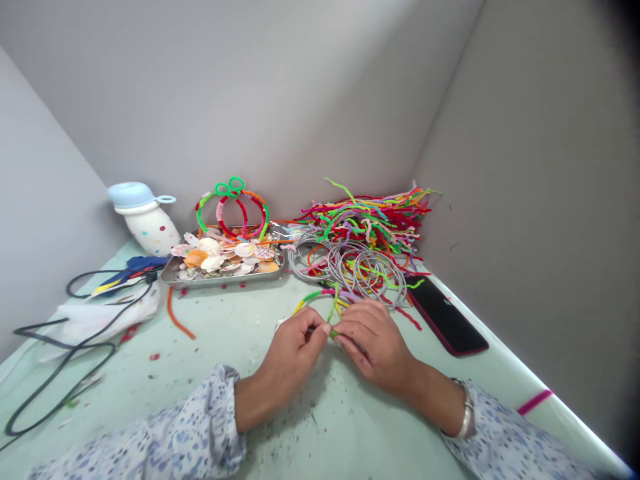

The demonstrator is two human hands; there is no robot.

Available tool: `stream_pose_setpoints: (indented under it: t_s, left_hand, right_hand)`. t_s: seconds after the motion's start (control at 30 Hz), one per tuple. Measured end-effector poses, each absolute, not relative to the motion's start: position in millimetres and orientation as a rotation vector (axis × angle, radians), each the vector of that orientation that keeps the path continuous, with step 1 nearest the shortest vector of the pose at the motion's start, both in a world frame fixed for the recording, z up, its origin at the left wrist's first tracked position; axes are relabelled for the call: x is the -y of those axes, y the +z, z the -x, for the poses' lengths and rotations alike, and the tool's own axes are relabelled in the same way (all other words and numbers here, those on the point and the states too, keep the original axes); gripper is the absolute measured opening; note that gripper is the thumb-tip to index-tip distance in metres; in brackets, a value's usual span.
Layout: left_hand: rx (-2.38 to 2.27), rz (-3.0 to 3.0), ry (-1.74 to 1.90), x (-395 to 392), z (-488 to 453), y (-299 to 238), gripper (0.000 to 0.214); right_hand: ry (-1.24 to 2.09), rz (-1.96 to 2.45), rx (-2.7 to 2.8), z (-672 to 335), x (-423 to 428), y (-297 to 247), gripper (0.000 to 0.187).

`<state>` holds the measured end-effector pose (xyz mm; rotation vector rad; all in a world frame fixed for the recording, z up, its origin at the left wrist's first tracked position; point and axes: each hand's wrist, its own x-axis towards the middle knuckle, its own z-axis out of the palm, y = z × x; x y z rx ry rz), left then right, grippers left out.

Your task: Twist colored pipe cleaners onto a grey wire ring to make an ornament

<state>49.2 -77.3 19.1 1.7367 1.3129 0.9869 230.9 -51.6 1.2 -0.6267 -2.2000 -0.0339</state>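
Near the middle of the pale green covered worktop (145, 387), a bright light-green fuzzy craft stem (333, 300) rises between the two hands. The left hand (295, 347) is closed in a pinch, thumb against forefinger, on the stem's lower part; its other fingers curl out of sight. The right hand (375, 343) also pinches the stem, thumb and fingertips nearly meeting the left thumb, palm turned down. The fingertips cover the stem's lower end, so I cannot tell how it is bent there.

Just beyond the hands arches a band wrapped in green, yellow, pink and lilac fuzz (307, 299); its nearer part is hidden, and whether the stem goes around it cannot be told. Behind it, toward the far edge, overlapping coils of grey wire (367, 270) lie against a tangled heap of multicoloured fuzzy stems (370, 217), too dense to separate.

By the right edge lies a black-screened phone with a dark red rim (447, 313). Left of the coils, a shallow metal tray (227, 281) holds pale, petal-like pieces (210, 248), partly hiding the bases of upright fuzzy hoops (265, 217). Toward the far left corner leans a white, blue-lidded bottle (150, 227).
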Motion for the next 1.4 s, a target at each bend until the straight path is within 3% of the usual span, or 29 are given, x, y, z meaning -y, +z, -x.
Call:
stream_pose_setpoints:
  t_s: [0.4,0.8,1.4]
  left_hand:
    - [-1.328,-1.761,0.943,76,-49,16,0.023]
    - [-1.206,-2.215,1.231,79,-44,9,0.006]
    - [-1.035,-2.472,1.376,78,-35,7,0.02]
  right_hand:
    - [-0.027,0.66,2.246,-232,50,-3,0.009]
    - [0.089,0.671,2.116,-235,49,-1,0.01]
    - [0.115,0.637,2.086,-235,53,3,0.01]
